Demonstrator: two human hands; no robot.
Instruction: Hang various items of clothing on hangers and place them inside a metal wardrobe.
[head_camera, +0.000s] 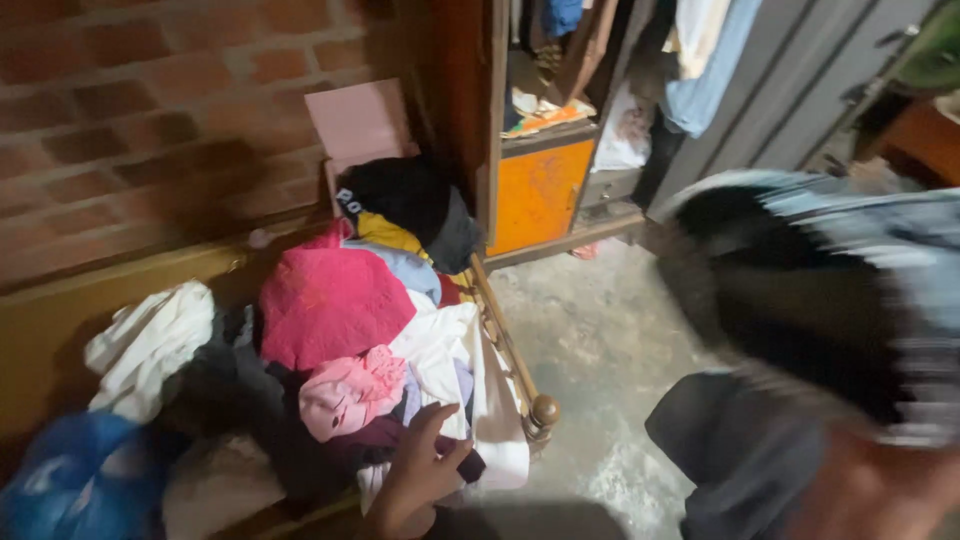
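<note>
We see the left hand (420, 470) at the bottom of the view, fingers spread apart and resting on the edge of a heap of clothes, fingertips touching a dark maroon cloth (440, 455) and the white fabric sheet (470, 380) beside it. Just above the fingers lies a pale pink knitted garment (350, 390), bunched up on the heap. Above that sits a large bright pink cloth (330, 300), and higher still a black cap-like item (405, 200) on yellow and light blue garments. To the left of the heap lie a crumpled white cloth (150, 345) and, in the bottom corner, a blue bag or cloth (80, 475).

The heap lies on a wooden bed frame with a turned post (541, 410) at its corner, against a red brick wall (150, 110). Beyond it stands an orange wooden cupboard (540, 190) with hanging clothes.

At the right, a blurred black and light blue garment (820, 290) fills the view, held up in the right hand (880, 490), of which we see only a blurred part; we cannot tell how its fingers are set.
</note>
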